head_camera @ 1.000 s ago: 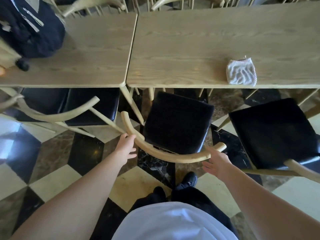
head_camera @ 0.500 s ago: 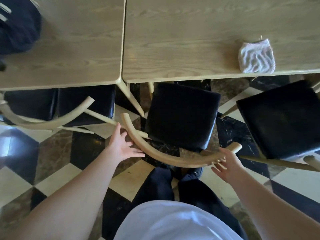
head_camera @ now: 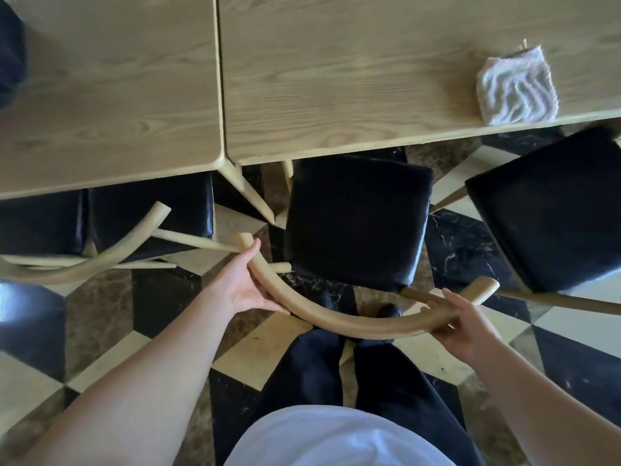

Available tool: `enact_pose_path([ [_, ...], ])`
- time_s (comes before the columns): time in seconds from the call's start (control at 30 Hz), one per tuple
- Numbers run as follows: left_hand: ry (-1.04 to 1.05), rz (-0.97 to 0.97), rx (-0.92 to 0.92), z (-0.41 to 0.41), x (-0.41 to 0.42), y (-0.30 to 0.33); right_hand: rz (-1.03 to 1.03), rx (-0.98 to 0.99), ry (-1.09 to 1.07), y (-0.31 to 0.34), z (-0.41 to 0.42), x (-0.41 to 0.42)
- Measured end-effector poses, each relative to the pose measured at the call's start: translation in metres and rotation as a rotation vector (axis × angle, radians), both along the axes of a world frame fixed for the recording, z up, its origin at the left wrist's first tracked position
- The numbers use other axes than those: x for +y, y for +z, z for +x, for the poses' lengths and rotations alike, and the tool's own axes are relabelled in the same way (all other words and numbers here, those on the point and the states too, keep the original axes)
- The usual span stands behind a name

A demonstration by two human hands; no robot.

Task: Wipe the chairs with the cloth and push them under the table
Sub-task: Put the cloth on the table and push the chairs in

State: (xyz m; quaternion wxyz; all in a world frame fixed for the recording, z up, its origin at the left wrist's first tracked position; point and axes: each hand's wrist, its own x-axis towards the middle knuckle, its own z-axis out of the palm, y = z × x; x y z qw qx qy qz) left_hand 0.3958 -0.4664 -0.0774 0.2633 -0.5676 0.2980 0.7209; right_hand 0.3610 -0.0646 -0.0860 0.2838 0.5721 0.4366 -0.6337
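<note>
At the far left a dark bag is seen lying on the left-hand surface, and under that surface's near edge a neighbouring chair is already tucked, its curved backrest ending just beside the middle chair's rail. The left hand is laid against the outer left curve of the middle chair's backrest, fingers fairly straight along the underside and thumb up along the wood; a loose hold rather than a tight grip is suggested. The black seat lies directly ahead of both hands, between them and the right-hand surface, with only its front edge reaching under that surface. The backrest's long arc runs left to right across the body, so the push is judged to go straight away from the person, shared evenly since both hands are about equally near. The splayed table leg just left of the seat is what is most likely to be caught. The right hand is curled round the right end of the rail, fingers over the top. Further right, a third chair stands pulled out, near but apart from the middle one. The cloth is left folded on the right-hand surface, well apart from both hands.
</note>
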Motion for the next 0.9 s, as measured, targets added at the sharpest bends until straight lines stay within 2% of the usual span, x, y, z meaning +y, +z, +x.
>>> enact_pose_path([
  [0.3,-0.106,-0.179,-0.176,-0.022,-0.004,-0.029,0.163,-0.100,0.064,-0.012,-0.020,0.000],
  [0.5,-0.079,-0.198,-0.170,-0.020,-0.008,-0.032,0.102,-0.122,0.100,-0.017,-0.023,0.007],
  [0.9,-0.037,-0.201,-0.148,-0.023,0.009,-0.025,0.163,-0.076,0.146,-0.013,-0.039,0.023],
])
